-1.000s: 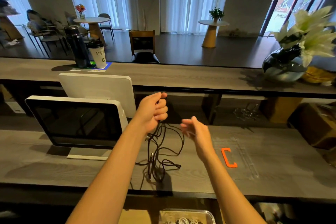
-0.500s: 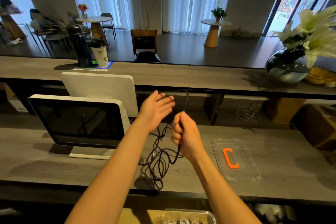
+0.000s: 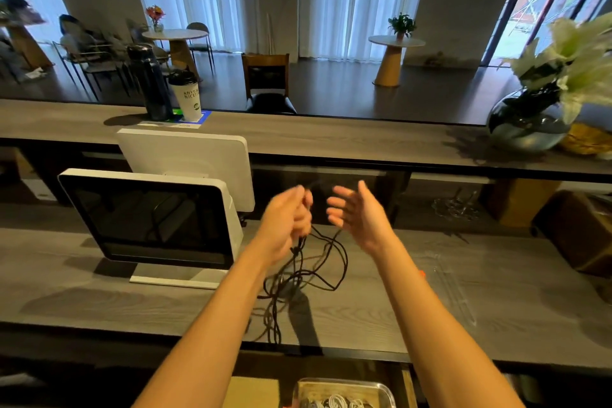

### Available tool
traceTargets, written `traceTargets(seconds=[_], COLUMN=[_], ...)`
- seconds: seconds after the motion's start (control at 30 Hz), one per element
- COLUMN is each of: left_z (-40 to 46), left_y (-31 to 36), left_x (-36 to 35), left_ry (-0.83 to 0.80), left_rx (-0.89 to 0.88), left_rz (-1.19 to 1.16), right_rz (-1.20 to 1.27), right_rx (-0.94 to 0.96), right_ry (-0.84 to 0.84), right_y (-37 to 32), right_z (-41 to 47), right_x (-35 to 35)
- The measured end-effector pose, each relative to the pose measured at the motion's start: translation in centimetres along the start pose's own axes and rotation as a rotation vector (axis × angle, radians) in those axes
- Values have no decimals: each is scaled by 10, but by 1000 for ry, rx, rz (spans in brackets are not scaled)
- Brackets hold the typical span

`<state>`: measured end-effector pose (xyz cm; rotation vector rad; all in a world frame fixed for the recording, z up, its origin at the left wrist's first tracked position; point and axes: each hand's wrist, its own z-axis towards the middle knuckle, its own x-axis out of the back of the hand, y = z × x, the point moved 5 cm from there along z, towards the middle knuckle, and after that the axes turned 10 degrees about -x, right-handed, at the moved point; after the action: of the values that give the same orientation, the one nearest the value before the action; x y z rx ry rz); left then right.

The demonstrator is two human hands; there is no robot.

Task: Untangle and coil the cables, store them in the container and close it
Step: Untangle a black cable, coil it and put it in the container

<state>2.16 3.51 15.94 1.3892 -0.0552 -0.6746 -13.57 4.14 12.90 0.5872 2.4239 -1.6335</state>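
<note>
Black cable tangle (image 3: 299, 278) hung below the left hand (image 3: 287, 219) — fist gripped its upper strands. Right hand (image 3: 359, 214) just beside it — fingers spread, holding nothing.

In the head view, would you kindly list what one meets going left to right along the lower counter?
Monitor → left hand, gripping the black cables → right hand, open → clear lid.
</note>
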Motion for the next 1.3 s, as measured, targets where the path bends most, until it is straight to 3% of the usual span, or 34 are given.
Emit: traceTargets(seconds=[0.07, 0.17, 0.3, 0.37, 0.43, 0.5, 0.6, 0.7, 0.8, 0.9, 1.0, 1.1, 1.17, 1.3], left_z=[19, 43, 56, 57, 54, 50, 33, -3, -39, -53, -56, -48, -33, 2], left_y=[23, 51, 70, 71, 64, 45, -1, -46, -74, -92, -108, -95, -72, -21], left_x=[-6, -15, -13, -1, 12, 22, 22, 6, -9, 1, 24, 31, 28, 15], left_ry=[95, 155, 283, 360, 399, 391, 262, -65, -364, -449, -310, 36, 221, 376], left_rx=[-51, -103, -126, -155, -159, -104, 119, 318, 432, 426, 414, 348, 254, 124], left_rz=[-276, -505, -672, -597, -376, -132, 143, 393, 402, 462, 421, 66, -183, -604], right_rz=[-124, -256, -501, -633, -702, -587, -339, -75, 87, 110, 159, 82, -66, -295], right_rx=[-48, -95, 56, 163, 277, 369, 487, 512, 536, 570, 531, 417, 243, -39], right_ry=[-93, -230, -296, -254, -167, -71, -14, -46, -66, -8, 88, 172, 218, 154], right_y=[31, 70, 74, 64, 53, 39, 8, -26, -54, -78, -89, -75, -46, 22], right_z=[-4, -19, -43, -47, -48, -50, -54, -49, -37, -34, -27, -11, 4, 8], right_x=[-14, -42, -54, -50, -42, -34, -34, -42, -37, -23, -5, 10, 20, 20])
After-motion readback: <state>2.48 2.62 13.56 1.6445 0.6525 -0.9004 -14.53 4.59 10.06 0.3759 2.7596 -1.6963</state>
